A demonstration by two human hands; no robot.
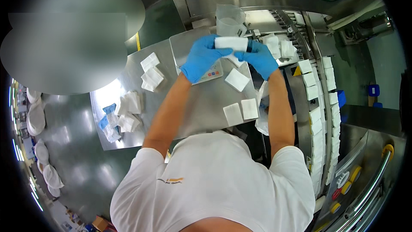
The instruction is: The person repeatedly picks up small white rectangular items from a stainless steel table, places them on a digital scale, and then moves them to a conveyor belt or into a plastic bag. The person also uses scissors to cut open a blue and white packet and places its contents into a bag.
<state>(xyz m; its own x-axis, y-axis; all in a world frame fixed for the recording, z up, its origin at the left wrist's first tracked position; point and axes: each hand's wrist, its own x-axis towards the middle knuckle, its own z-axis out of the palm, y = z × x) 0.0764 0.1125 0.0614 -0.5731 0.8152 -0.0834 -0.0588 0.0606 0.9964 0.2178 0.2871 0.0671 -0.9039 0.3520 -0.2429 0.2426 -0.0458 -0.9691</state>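
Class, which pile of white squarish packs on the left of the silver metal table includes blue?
The lower-left pile, the only one with blue pieces; the upper pile looks all white.

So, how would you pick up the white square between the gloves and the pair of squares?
I'd pinch two opposite edges of the white square from above, probably with the right hand when free of the white block: the square lies flat, turned cornerwise, with its top uncovered.

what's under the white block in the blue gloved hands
Below the white rectangular block, between the blue-gloved left hand and right hand, part of another white piece shows; the rest is covered. Whether it rests on the pale scale can't be told.
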